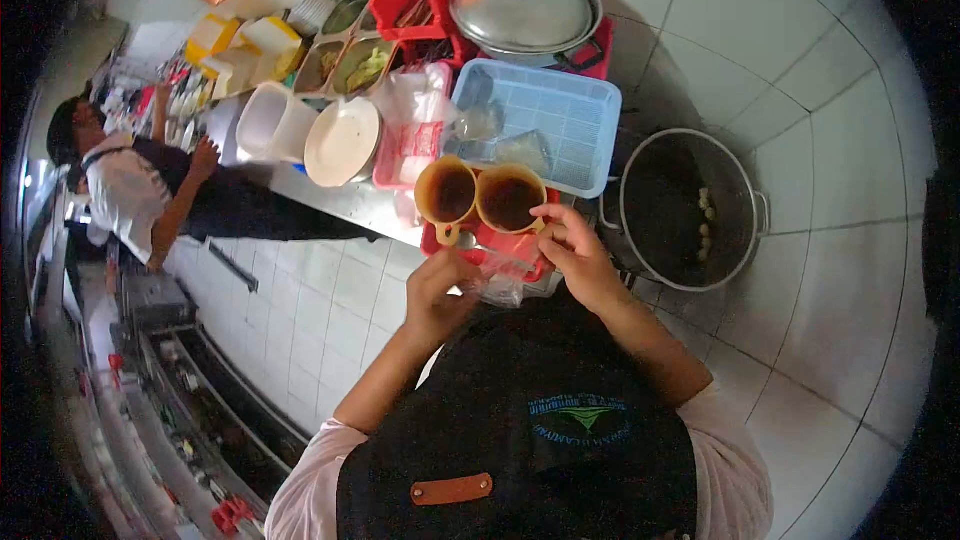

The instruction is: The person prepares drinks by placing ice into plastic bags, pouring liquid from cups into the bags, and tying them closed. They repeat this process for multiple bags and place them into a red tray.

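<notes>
Two yellowish cups with brown, stained insides stand side by side in front of me: a left cup (446,190) and a right cup (510,198). My left hand (440,290) is closed in a pinch on a thin clear plastic bag (500,287), which hangs crumpled below the cups. My right hand (580,252) has its thumb and forefinger at the handle side of the right cup, closed about that edge. Beneath the cups and bag is a red tray (432,240), partly hidden. A spoon-like metal piece (466,240) shows beside the left cup's handle.
A blue basket (590,105) holding small clear bags lies beyond the cups. To the right stands a large deep pot (690,210); behind is a lidded pan (525,10). Stacked plates (342,143) and a white tub (275,122) sit left. Another person (150,170) stands further left.
</notes>
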A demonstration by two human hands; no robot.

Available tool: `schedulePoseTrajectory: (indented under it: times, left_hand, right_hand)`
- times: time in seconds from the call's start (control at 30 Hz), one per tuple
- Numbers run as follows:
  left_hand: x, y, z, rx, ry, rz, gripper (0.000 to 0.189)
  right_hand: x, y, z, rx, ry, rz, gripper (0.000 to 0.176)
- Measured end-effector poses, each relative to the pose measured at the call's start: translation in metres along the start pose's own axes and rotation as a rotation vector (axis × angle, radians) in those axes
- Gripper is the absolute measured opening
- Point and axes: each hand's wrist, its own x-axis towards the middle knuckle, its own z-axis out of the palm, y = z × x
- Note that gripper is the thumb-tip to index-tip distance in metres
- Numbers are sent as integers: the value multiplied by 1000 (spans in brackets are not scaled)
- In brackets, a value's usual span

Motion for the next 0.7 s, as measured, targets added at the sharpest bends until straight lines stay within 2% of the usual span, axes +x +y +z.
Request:
schedulePoseTrajectory:
  times: [0.03,0.07,0.17,0.27,0.3,0.4,0.5,0.6,0.63,0.7]
  left_hand:
    - [-3,-4,2,87,-4,141,20]
    - [-6,-6,6,123,17,189,20]
    - [-12,-5,11,239,21,349,29]
    - [-11,7,13,268,-11,403,28]
    - [-13,8,13,257,-18,376,22]
    - [-12,9,14,222,-45,320,25]
    - [-3,9,17,190,-71,293,26]
    - [5,10,17,173,-71,293,29]
    - [6,6,17,146,-86,282,30]
    - [7,-2,15,90,-123,261,33]
  right_hand:
    - [1,6,-9,-47,-43,-18,29]
    - [4,12,-13,-94,-87,-37,34]
    - [20,24,-15,211,-25,-64,34]
    - [28,-4,-21,107,-309,201,35]
    - [31,-13,-21,-17,-429,232,35]
    - [39,-28,-12,-101,-386,202,30]
    - [43,-22,-1,-352,-267,-164,28]
    - [46,-27,5,-356,-309,-227,39]
    - [51,-18,6,-404,-288,-393,49]
    - [55,-19,5,-362,-293,-321,47]
